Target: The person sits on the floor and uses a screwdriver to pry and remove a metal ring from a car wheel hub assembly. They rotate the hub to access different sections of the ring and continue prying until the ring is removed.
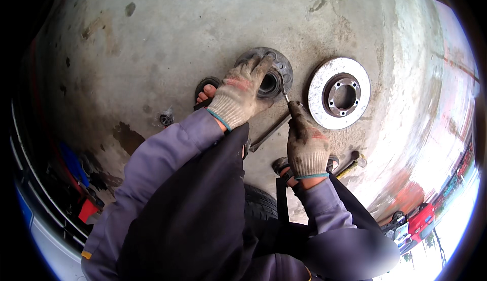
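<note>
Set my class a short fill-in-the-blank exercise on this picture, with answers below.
The left hand rests on the wheel hub, which lies to the ____ of the brake disc.
A slim metal tool is gripped by only ____ hand, the right hand.
Both hands wear knitted ____.

Missing words: left; one; gloves.

Matt mtl hub [284, 71], smooth mtl disc [318, 95]
</note>
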